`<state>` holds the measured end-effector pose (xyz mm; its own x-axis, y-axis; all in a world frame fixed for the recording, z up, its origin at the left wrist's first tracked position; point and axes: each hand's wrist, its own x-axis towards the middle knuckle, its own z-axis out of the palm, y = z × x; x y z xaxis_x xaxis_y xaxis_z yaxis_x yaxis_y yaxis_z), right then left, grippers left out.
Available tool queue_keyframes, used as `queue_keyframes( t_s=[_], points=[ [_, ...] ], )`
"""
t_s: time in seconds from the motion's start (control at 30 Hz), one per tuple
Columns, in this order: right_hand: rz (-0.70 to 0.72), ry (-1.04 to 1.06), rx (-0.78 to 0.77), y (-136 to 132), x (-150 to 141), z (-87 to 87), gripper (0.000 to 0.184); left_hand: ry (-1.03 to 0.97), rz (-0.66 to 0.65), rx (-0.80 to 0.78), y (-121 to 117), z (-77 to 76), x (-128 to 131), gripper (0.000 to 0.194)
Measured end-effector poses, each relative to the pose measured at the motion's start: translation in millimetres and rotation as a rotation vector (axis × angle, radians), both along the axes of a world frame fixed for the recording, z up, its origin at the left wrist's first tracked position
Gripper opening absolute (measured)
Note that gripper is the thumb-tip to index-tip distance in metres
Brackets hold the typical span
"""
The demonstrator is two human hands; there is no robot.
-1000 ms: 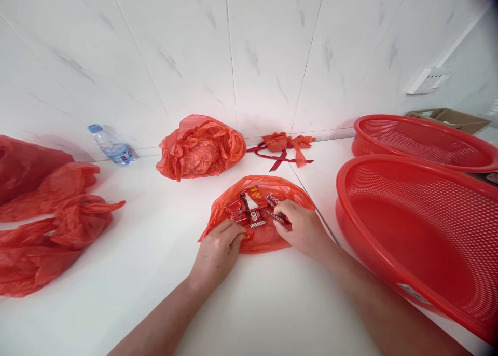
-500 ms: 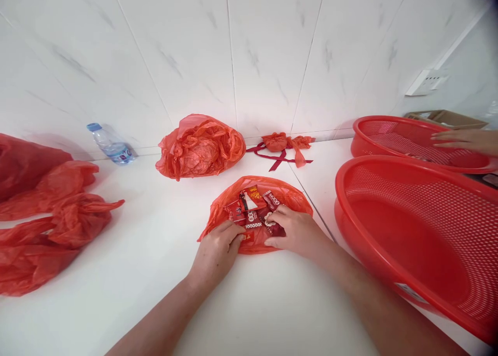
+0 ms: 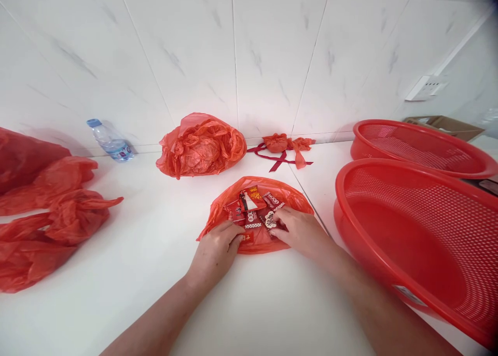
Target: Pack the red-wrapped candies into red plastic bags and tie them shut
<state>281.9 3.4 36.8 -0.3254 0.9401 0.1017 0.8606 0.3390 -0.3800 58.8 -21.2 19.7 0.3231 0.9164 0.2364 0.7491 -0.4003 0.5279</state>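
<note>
Several small wrapped candies (image 3: pixel 252 197) in red, dark red and orange packets lie in a spread red plastic bag (image 3: pixel 298 196) on the white table. My left hand (image 3: pixel 218 248) is at the bag's near left, its fingers closed on a small orange-red candy (image 3: pixel 247 238) with printed letters. On the right side of the bag, my right hand (image 3: pixel 305 232) pinches a dark red candy (image 3: pixel 269 219) with a pale label between thumb and fingers. The fingers partly cover both of these candies.
Two red perforated baskets (image 3: pixel 404 242) stand on the right, with a cardboard box (image 3: pixel 447 125) behind. Crumpled red bags (image 3: pixel 78 216) lie at left, another red bag (image 3: pixel 200 151) by the wall. A water bottle (image 3: pixel 116 147) and dark red ribbon (image 3: pixel 278 162) are also there.
My right hand has shifted slightly right, and the dark red candy under it shows more of its pale label. Another person's hand has left the far basket. My left hand stays put.
</note>
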Motion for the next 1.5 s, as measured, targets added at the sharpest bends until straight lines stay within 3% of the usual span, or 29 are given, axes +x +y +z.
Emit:
queue_keyframes(
  t_s=[0.63,0.83,0.97,1.1,1.23,1.33,1.5],
  points=[
    [-0.029,0.045,0.019,0,-4,-8.8,0.004,0.004,0.0,-0.006,-1,-0.6,1,0.023],
    [-0.048,0.029,0.187,0,-8,-9.4,0.02,-0.004,0.0,-0.027,0,-1.5,1,0.023],
    [0.062,0.011,0.319,1,-14,-8.6,0.016,-0.025,-0.01,-0.02,0,-3.2,1,0.022],
    [0.124,-0.075,0.341,5,-17,-14.6,0.012,-0.037,-0.017,-0.028,1,-4.3,1,0.022],
    [0.156,-0.132,0.337,8,-17,-23.4,0.029,-0.035,-0.031,-0.023,1,-4.5,0,0.023],
    [0.09,-0.144,0.379,10,-15,-25.1,0.047,-0.022,-0.026,-0.004,1,-4.1,0,0.023],
    [-0.015,-0.135,0.461,14,-6,-22.5,0.045,-0.004,-0.029,-0.008,2,-3.4,1,0.023]
  ],
)
